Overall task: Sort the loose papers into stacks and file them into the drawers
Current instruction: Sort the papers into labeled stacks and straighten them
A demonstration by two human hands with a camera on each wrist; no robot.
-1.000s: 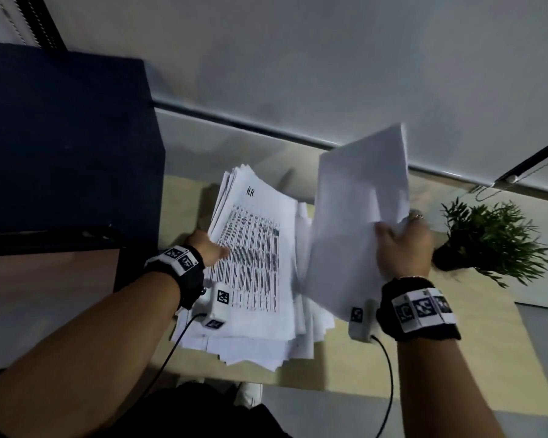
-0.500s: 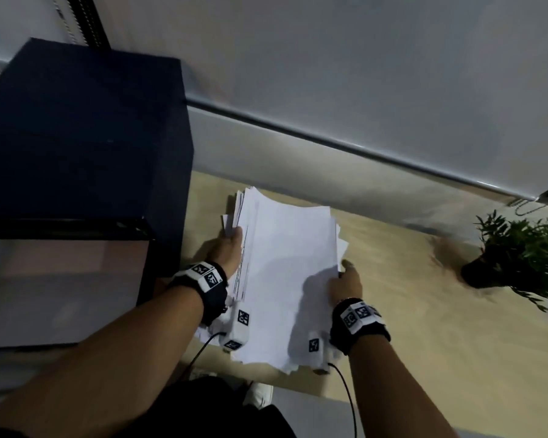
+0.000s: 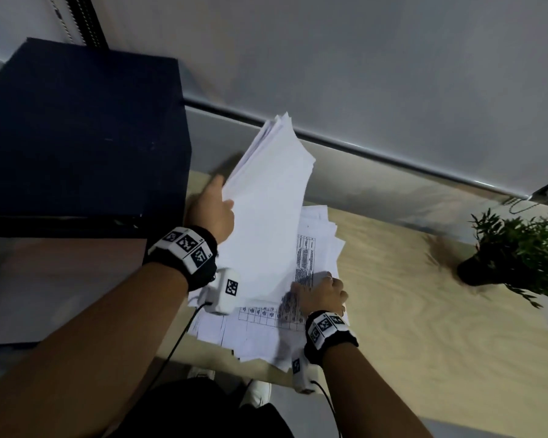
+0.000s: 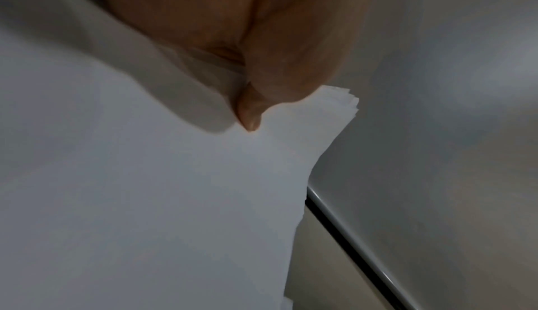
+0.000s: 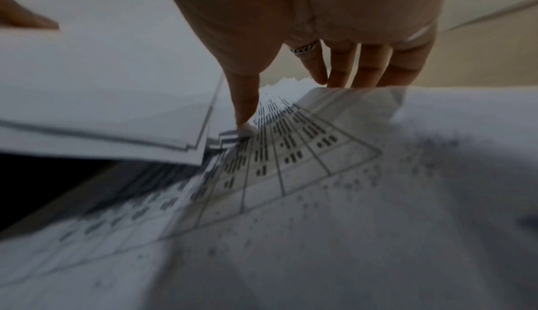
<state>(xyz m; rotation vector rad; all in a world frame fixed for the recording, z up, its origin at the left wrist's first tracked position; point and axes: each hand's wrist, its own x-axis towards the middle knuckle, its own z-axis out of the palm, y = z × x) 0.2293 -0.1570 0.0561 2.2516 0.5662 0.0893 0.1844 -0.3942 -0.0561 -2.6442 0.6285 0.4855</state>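
Left hand: my fingers clamp a sheaf tilted up over the pile. Right hand: thumb and fingers pinch a printed sheet atop it, on the counter.

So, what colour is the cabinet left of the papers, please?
Dark navy cabinet, clearest in head view.

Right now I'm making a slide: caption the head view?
Left hand holds a sheaf up; right hand pinches a printed sheet atop the pile.
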